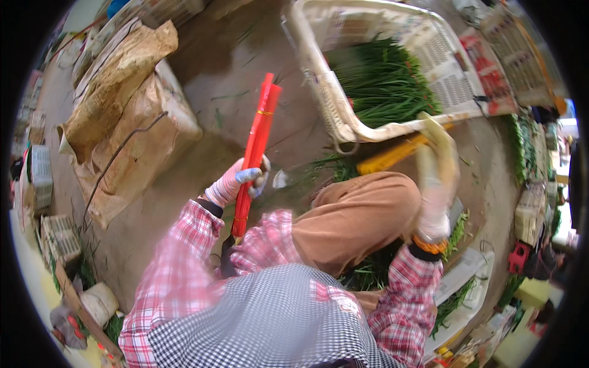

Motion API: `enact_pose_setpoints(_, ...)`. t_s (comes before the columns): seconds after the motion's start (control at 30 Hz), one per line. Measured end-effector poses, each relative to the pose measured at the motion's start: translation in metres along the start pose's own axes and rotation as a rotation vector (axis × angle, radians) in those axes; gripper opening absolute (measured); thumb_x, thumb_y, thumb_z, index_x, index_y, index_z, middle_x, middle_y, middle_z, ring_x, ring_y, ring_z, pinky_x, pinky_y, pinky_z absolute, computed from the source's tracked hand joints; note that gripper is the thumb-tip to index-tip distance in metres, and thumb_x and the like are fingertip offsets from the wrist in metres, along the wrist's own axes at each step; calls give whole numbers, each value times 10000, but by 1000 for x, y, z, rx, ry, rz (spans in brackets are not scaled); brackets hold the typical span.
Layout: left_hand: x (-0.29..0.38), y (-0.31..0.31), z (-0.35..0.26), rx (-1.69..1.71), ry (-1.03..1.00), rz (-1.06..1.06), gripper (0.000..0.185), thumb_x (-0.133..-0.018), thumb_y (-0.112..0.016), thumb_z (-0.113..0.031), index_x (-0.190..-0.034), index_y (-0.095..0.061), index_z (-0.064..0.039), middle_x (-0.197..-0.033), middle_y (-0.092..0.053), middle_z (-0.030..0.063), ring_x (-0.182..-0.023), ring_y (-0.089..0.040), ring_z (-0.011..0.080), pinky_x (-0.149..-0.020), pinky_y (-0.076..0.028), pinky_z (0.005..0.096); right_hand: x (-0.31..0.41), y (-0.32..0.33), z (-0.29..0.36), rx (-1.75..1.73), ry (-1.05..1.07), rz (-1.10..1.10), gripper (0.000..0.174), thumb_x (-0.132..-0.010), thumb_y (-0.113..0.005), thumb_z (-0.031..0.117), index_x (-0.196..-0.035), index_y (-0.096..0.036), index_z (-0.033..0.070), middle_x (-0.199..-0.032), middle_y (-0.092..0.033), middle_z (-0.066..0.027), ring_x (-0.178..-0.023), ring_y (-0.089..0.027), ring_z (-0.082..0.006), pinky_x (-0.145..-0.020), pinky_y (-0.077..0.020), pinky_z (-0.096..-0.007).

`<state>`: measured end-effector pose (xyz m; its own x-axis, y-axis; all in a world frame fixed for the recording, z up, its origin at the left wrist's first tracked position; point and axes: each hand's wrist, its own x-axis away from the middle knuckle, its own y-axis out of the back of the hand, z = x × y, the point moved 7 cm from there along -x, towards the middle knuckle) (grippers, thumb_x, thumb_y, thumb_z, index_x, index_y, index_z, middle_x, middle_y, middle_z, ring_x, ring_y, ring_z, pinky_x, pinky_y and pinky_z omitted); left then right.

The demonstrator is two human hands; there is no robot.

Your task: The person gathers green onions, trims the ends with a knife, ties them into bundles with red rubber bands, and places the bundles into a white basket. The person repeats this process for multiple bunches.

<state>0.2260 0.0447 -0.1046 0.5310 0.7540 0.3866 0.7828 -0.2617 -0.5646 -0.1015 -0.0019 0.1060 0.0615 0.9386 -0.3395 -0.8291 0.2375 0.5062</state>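
My left hand (241, 181), in a striped glove with bluish fingertips, is closed around a bundle of long red strips (257, 138) bound with thin yellow ties. The bundle stands at a slant, its lower end by my sleeve. My right hand (437, 161), in a pale glove and blurred, is raised beside my right knee with its fingers extended; I see nothing held in it. Just beyond its fingertips is the rim of a white plastic basket (391, 131). Green leafy stalks (386, 83) lie inside in bundles, with bits of red among them.
A box covered with brown, dirty sheeting (133, 152) stands at the left, a bent wire (124, 147) over it. A yellow bar (391, 154) lies below the basket. At lower right is a white container (476, 285) with green stalks. Loose leaves litter the floor.
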Motion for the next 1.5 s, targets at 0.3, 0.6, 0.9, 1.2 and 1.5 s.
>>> enact_pose_setpoints(0.3,-24,-135,-3,-82,139,460,564,-802,-755,-475,-1031,-540,-7,-682,-566,41,-460,-516,108,-435,-419,236,17,-38,28,-39,278,1,479,-846,-742,179,-1270,-580,26,-1242,-608,-181,-1092,-593,-362,-948,-475,-440)
enact_pose_setpoints(0.6,-14,-165,8,-75,200,473,580,-815,-746,-516,-1026,-558,-10,-657,-584,45,-470,-544,102,-437,-439,225,73,-8,26,364,320,-364,556,-794,-762,158,-1310,-563,99,-1269,-611,-101,-1157,-552,-326,-1031,-391,-457)
enact_pose_setpoints(0.9,-14,-170,13,-39,269,533,590,-812,-743,-547,-1018,-555,-26,-678,-559,40,-502,-519,92,-483,-424,207,82,-2,18,305,304,-459,550,-716,-817,107,-1228,-617,140,-1223,-637,-60,-1125,-571,-302,-1009,-417,-440)
enact_pose_setpoints(1.2,-21,-167,18,-122,271,591,597,-821,-728,-563,-1039,-576,-29,-700,-580,34,-509,-529,92,-492,-432,210,77,9,-2,-223,18,-351,130,-836,-748,20,-937,-673,53,-1225,-630,-99,-1107,-577,-187,-968,-467,-323)
enact_pose_setpoints(1.5,-22,-143,9,-241,318,554,556,-819,-750,-517,-1038,-594,-31,-730,-601,26,-546,-548,88,-495,-444,218,42,31,-17,-628,-55,-299,60,-923,-680,38,-965,-640,20,-1280,-640,-141,-1046,-631,-149,-939,-503,-285)
